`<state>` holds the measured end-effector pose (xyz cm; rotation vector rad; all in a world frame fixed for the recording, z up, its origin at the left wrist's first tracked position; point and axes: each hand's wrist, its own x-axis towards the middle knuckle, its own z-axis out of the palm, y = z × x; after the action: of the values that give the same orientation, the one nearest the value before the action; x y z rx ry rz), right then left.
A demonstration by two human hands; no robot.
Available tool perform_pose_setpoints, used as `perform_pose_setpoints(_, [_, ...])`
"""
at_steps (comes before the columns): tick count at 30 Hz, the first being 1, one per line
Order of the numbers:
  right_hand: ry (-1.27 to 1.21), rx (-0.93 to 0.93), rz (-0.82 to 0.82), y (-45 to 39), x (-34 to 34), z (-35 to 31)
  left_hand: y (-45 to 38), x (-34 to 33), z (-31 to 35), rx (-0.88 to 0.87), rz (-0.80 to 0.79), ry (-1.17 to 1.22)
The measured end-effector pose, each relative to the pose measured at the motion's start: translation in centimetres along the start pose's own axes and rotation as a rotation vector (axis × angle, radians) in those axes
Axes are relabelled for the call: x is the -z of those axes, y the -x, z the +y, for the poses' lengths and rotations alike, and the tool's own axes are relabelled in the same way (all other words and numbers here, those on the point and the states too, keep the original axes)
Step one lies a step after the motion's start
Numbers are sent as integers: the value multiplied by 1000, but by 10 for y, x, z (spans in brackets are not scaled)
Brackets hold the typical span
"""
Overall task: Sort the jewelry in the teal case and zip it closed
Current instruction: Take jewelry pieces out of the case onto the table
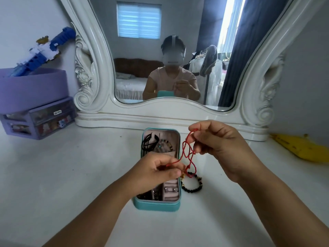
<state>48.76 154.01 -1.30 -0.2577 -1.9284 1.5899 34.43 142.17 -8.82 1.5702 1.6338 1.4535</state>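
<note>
The teal case (156, 205) lies open on the white table, its pale pink lining showing. Black cords (148, 142) and beaded pieces fill its far half; ring rolls and small compartments fill the near half. A red string necklace (187, 152) hangs stretched between both hands above the case's right edge. My left hand (156, 171) pinches its lower end over the case. My right hand (217, 145) pinches its upper end, higher and to the right. A small gold charm dangles from the string near my left hand. A black beaded bracelet (193, 183) lies on the table right of the case.
A white ornate mirror (170, 111) stands right behind the case. A purple drawer unit (39, 120) with a purple box and a blue toy on top sits at the far left. A yellow object (300, 147) lies at the far right.
</note>
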Motion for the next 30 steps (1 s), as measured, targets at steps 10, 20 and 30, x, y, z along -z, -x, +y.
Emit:
perform_pose_setpoints(10, [86,-90,56,25,47,7,-1,5,-7,-27,181,-217])
perform_pose_setpoints(20, [306,-383,202,5,62,77,-2,10,-9,-139,281,-398])
perform_pose_setpoints(30, [657,-49,240,11,47,81,0,16,-9,-70,55,-376])
